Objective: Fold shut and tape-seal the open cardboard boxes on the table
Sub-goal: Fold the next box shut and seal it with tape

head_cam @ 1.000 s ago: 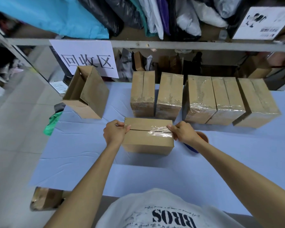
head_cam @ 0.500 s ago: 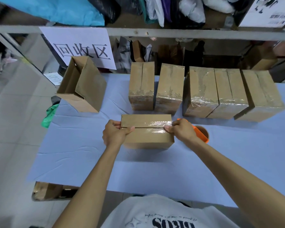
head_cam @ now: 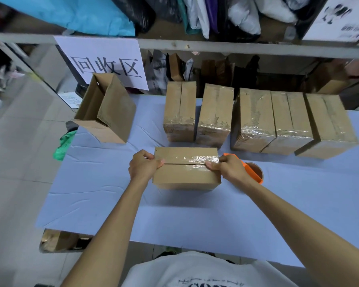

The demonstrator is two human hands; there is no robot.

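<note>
Left grip tight on box, right grip on tape dispenser, both unchanged.

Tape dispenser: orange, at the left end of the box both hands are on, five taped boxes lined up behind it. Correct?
One slip: the head view shows the orange tape dispenser at the right end of the box, by the right hand, not the left. The rest holds: the left hand is also on the box, and five taped boxes stand behind.

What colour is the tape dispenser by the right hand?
Orange; the tape dispenser shows in the head view, partly hidden behind the right hand.
</note>
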